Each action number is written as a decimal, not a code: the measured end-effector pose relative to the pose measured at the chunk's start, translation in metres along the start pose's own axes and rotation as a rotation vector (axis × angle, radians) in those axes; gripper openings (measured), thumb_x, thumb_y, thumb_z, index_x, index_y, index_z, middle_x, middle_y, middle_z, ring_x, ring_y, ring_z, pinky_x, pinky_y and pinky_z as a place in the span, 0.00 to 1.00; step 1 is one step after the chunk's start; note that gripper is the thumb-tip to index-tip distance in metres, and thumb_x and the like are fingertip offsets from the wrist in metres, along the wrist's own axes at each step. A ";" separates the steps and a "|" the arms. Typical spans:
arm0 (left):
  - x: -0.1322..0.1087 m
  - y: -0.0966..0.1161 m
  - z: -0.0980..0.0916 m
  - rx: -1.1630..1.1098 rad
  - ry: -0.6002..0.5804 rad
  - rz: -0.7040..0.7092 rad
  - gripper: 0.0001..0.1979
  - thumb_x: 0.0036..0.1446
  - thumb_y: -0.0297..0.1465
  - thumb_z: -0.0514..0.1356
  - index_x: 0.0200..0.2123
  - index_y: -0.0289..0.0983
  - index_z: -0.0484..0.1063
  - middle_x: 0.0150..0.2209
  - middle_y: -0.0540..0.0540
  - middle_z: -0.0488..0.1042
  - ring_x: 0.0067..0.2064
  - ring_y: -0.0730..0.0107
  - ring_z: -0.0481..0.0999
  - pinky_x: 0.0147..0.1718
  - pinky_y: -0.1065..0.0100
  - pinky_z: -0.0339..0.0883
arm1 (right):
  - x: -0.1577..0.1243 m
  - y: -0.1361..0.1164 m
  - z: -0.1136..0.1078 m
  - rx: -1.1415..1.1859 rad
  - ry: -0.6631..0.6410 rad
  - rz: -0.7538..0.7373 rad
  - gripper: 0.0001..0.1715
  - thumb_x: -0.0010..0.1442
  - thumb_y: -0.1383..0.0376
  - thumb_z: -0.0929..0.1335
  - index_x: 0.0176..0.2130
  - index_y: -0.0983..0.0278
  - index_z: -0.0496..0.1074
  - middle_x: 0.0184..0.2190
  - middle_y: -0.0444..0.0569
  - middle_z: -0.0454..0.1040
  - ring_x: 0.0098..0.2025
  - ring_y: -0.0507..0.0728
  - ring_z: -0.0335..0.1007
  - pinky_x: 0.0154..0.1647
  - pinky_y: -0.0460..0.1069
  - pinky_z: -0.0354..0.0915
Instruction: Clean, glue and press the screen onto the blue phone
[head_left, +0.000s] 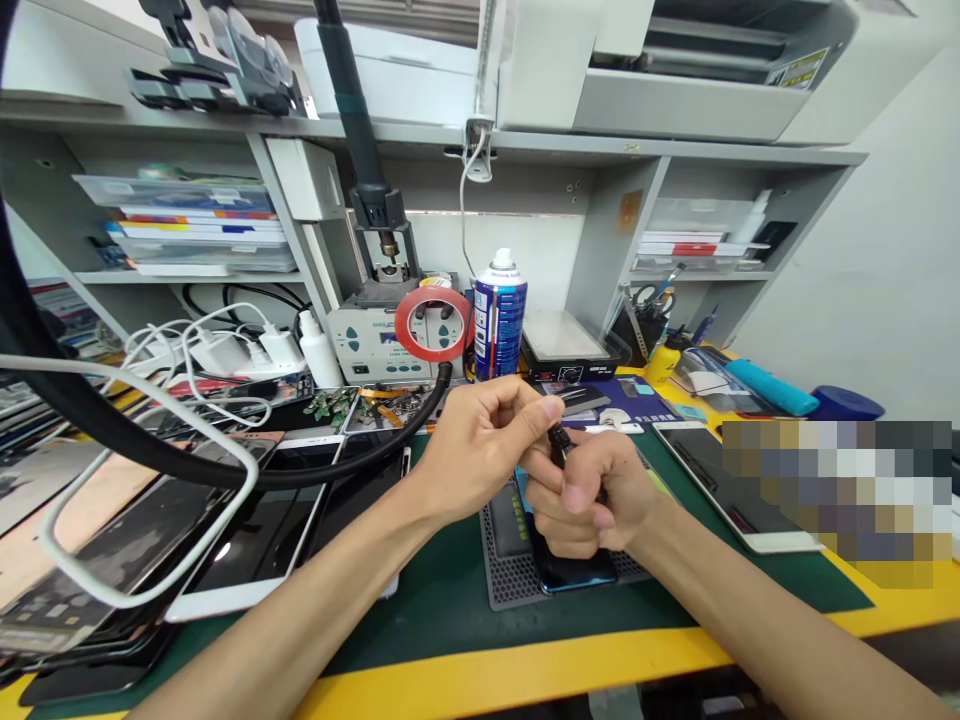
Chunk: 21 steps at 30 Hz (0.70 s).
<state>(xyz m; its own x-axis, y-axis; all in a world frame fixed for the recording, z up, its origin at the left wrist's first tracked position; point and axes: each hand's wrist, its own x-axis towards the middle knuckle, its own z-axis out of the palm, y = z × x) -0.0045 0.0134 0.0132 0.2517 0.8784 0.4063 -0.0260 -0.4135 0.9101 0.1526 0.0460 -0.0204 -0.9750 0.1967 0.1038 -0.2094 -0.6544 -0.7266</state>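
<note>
Your two forearms come in over the near edge of the yellow-bordered wooden workbench [525,665]. Just behind this edge is a dark green cutting mat [420,600]. On it lies a grey ribbed rubber pad [504,575], and a dark blue glossy phone [574,572] lies flat on the pad, partly hidden under your hands.

Above this phone your right hand [592,495] is clenched around the lower part of a slim black tool [559,442]. Your left hand [480,440] pinches its upper end between thumb and forefinger. The tool is held in the air over the middle of the workbench.

Toward the left edge there is a pile of flat phones and glass screens [150,540]. A thick black hose [225,465] and a white cable [150,590] run across it. Toward the right edge a white-framed phone [720,480] lies face up.

Near the far edge a blue spray can with a white cap [499,315] stands upright. A red ring of tape [433,322] is just to its left, in front of a grey soldering station [375,340]. A white plastic bottle [319,350] stands farther left, also upright.

At the far right a black pen cup [643,335] contains black-handled scissors [645,295] and some other thin tools, which are too small to tell. On the left shelf a clear plastic tray [172,190] rests on coloured flat boxes; I cannot tell its contents.
</note>
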 end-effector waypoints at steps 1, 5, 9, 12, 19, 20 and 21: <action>0.000 0.001 0.000 -0.003 0.002 0.011 0.17 0.60 0.39 0.64 0.25 0.34 0.68 0.22 0.52 0.70 0.25 0.77 0.67 0.27 0.72 0.61 | 0.000 0.000 -0.001 0.003 -0.012 0.009 0.06 0.45 0.72 0.66 0.22 0.63 0.64 0.10 0.37 0.58 0.10 0.47 0.40 0.10 0.40 0.47; 0.000 0.005 0.000 0.020 -0.002 0.011 0.16 0.61 0.39 0.63 0.26 0.34 0.71 0.24 0.50 0.71 0.26 0.74 0.68 0.28 0.70 0.62 | 0.000 -0.002 0.000 -0.199 0.121 -0.032 0.10 0.42 0.71 0.67 0.19 0.62 0.60 0.09 0.36 0.58 0.09 0.47 0.41 0.09 0.42 0.46; 0.001 0.008 -0.001 0.014 -0.043 -0.010 0.16 0.62 0.41 0.62 0.29 0.35 0.77 0.26 0.49 0.72 0.28 0.74 0.71 0.29 0.70 0.63 | 0.000 -0.003 0.005 -0.455 0.418 -0.255 0.09 0.44 0.74 0.67 0.22 0.63 0.63 0.12 0.36 0.60 0.12 0.46 0.45 0.14 0.42 0.45; 0.003 0.009 -0.003 -0.114 0.007 -0.065 0.21 0.63 0.45 0.59 0.27 0.34 0.77 0.23 0.51 0.67 0.22 0.78 0.61 0.23 0.71 0.55 | 0.001 -0.002 0.008 -0.619 0.565 -0.409 0.10 0.46 0.75 0.67 0.22 0.63 0.63 0.13 0.36 0.60 0.15 0.46 0.47 0.16 0.43 0.46; 0.004 0.010 -0.009 -0.448 -0.004 -0.289 0.18 0.64 0.41 0.58 0.42 0.33 0.81 0.25 0.54 0.60 0.19 0.83 0.51 0.20 0.70 0.40 | 0.002 -0.002 0.015 -0.764 0.659 -0.477 0.13 0.47 0.72 0.68 0.20 0.62 0.59 0.13 0.36 0.60 0.15 0.45 0.48 0.18 0.44 0.47; 0.004 0.010 -0.010 -0.477 -0.019 -0.309 0.17 0.63 0.40 0.59 0.42 0.32 0.81 0.25 0.54 0.60 0.19 0.84 0.50 0.20 0.70 0.39 | 0.002 -0.003 0.015 -0.779 0.671 -0.478 0.13 0.47 0.72 0.68 0.20 0.62 0.59 0.13 0.36 0.60 0.15 0.45 0.48 0.18 0.44 0.47; 0.004 0.009 -0.010 -0.499 -0.031 -0.321 0.16 0.63 0.39 0.60 0.42 0.32 0.80 0.25 0.54 0.59 0.19 0.84 0.50 0.20 0.70 0.38 | 0.002 -0.003 0.015 -0.788 0.680 -0.481 0.13 0.47 0.71 0.68 0.20 0.62 0.59 0.13 0.36 0.61 0.15 0.46 0.49 0.18 0.44 0.47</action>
<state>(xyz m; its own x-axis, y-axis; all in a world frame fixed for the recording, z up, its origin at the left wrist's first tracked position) -0.0134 0.0153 0.0241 0.3501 0.9304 0.1083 -0.3939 0.0414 0.9182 0.1502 0.0373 -0.0081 -0.5141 0.8137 0.2713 -0.2102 0.1872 -0.9596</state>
